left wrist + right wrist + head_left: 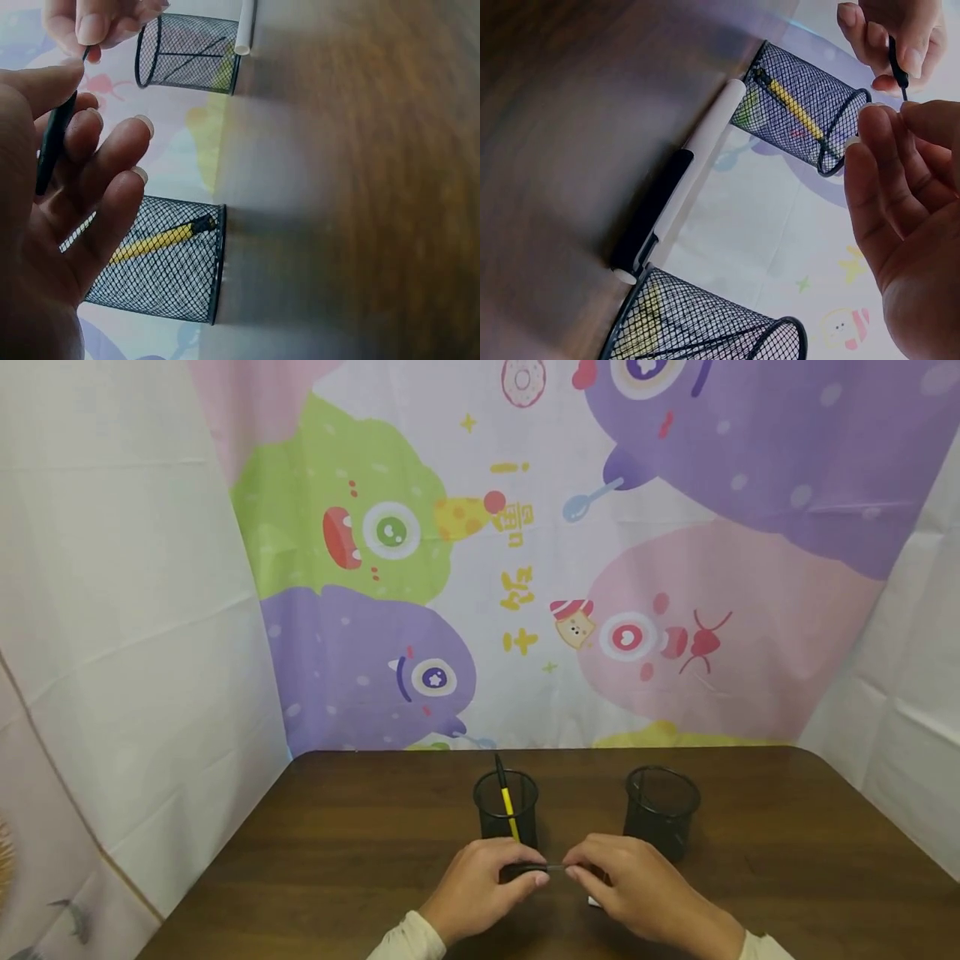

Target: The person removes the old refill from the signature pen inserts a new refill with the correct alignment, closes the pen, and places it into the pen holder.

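Observation:
My left hand (480, 887) holds a slim tool with a tapered black handle (55, 142) and a thin metal shaft, much like a small screwdriver. At the shaft's far end, the thumb and fingertips of my right hand (639, 887) pinch it, covering its tip. The tool lies roughly level between both hands, above the table. Beyond the left hand stands a black mesh pen cup (489, 828) with a yellow-and-black pen (508, 803) leaning in it. A second mesh cup (656, 835) stands beyond the right hand.
A white marker with a black cap (656, 202) lies on the table near the right cup, mostly hidden by the right hand in the head view. The brown wooden table (315, 860) meets a cartoon-printed curtain (540, 710) at the back. White cloth (135, 610) hangs at both sides.

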The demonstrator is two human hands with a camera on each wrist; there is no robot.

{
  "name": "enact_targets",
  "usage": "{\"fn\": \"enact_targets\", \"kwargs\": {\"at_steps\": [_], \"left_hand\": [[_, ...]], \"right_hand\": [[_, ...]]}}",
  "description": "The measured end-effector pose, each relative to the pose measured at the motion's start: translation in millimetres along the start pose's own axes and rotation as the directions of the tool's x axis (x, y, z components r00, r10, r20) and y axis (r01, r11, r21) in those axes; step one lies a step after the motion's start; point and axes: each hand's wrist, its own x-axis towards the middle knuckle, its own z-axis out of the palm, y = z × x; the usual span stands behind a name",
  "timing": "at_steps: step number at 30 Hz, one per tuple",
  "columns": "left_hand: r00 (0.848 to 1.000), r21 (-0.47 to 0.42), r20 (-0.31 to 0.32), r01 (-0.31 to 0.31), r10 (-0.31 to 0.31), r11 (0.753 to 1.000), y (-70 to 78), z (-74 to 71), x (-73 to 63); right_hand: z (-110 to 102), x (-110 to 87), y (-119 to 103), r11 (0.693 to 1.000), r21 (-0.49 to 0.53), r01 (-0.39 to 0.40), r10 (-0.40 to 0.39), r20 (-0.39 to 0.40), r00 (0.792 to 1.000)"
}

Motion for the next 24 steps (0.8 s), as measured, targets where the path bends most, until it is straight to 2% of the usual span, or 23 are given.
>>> {"fn": "enact_targets", "kwargs": {"at_steps": [14,20,24], "left_hand": [[1.000,0.011,0.002,0.009,-0.009,1.000,2.8,0.7,-1.9],[1.000,-0.003,0.014,0.014,-0.014,1.000,1.6,0.7,-2.3],[1.000,0.015,0.001,0.001,-0.001,1.000,1.6,0.3,-1.4]], "right_hand": [[1.6,-0.8,-3.5,1.000,0.021,-0.017,0.016,0.017,1.000],[2.2,-1.1,-4.3,1.000,0.026,0.011,-0.011,0.006,1.000],[2.5,0.4,-4.4,0.999,0.003,0.039,-0.039,-0.008,0.999]]}}
